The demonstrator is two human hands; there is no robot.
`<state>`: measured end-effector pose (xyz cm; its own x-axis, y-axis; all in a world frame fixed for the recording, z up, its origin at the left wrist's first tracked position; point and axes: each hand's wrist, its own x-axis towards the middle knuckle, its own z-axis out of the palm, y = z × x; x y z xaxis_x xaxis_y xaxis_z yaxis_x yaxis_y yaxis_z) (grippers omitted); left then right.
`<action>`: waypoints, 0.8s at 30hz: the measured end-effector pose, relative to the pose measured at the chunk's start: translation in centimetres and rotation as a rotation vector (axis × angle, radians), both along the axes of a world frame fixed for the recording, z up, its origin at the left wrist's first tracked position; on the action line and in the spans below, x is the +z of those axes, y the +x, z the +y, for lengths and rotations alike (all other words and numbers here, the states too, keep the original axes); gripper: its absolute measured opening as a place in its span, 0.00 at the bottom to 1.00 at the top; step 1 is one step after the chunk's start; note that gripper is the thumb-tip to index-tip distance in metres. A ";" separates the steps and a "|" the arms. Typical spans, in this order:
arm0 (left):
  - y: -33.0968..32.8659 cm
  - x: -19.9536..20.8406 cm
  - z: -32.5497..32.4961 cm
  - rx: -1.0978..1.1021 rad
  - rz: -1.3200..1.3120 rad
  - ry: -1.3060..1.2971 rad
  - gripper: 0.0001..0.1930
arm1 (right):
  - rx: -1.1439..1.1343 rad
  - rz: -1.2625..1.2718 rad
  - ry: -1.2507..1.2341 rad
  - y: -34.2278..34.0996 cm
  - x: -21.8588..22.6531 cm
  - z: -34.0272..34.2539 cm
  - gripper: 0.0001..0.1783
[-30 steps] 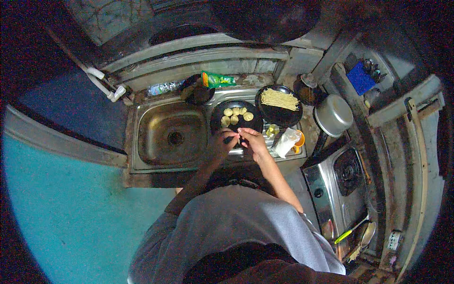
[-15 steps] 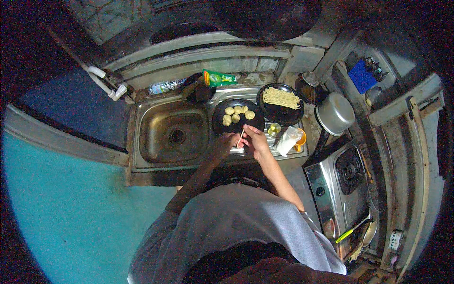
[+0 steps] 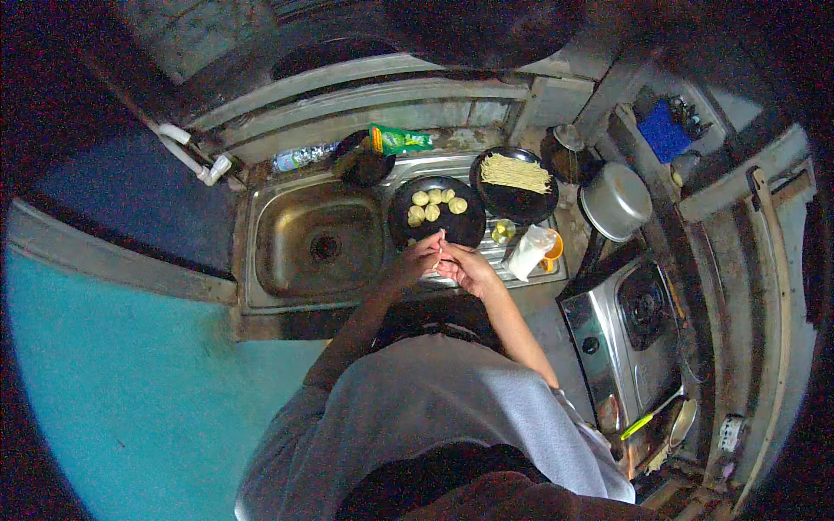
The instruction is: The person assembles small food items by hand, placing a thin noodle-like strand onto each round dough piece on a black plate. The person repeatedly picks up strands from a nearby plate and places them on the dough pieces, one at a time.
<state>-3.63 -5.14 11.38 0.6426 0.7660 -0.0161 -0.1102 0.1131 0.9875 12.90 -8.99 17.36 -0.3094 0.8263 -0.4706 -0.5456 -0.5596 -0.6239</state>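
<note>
Here I stand at a steel sink [image 3: 287, 226], teal floor [image 3: 148, 391] to my left, stove [image 3: 643, 347] to my right. By the near rim of a black plate [image 3: 466, 231] of dough balls [image 3: 432, 211], my left hand [image 3: 422, 258] and right hand [image 3: 472, 270] pinch a thin pale strip [image 3: 442, 234], lengthwise away from me; fingers hide most of it.
</note>
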 end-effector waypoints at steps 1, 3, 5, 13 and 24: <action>0.2 -0.2 0.1 -0.016 -0.072 -0.074 0.27 | 0.004 -0.006 0.019 0.3 -0.8 0.1 0.11; -0.1 -0.7 0.1 -0.039 -0.063 0.036 0.29 | -0.072 -0.047 0.020 0.3 -2.4 0.3 0.11; -0.5 1.5 0.0 -0.049 0.070 0.291 0.30 | -0.120 -0.080 0.010 0.7 -2.1 0.3 0.09; -0.5 1.7 -0.1 0.103 0.166 -0.137 0.25 | -0.196 0.080 -0.107 0.8 -2.1 0.1 0.09; -0.8 2.7 -0.7 0.138 0.313 -0.060 0.15 | -0.271 -0.107 0.007 0.1 -3.1 -0.2 0.10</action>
<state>-4.44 -5.87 14.09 0.4902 0.8369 -0.2435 0.1783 0.1772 0.9679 12.98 -9.19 14.26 -0.0255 0.8753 -0.4830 -0.6054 -0.3980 -0.6893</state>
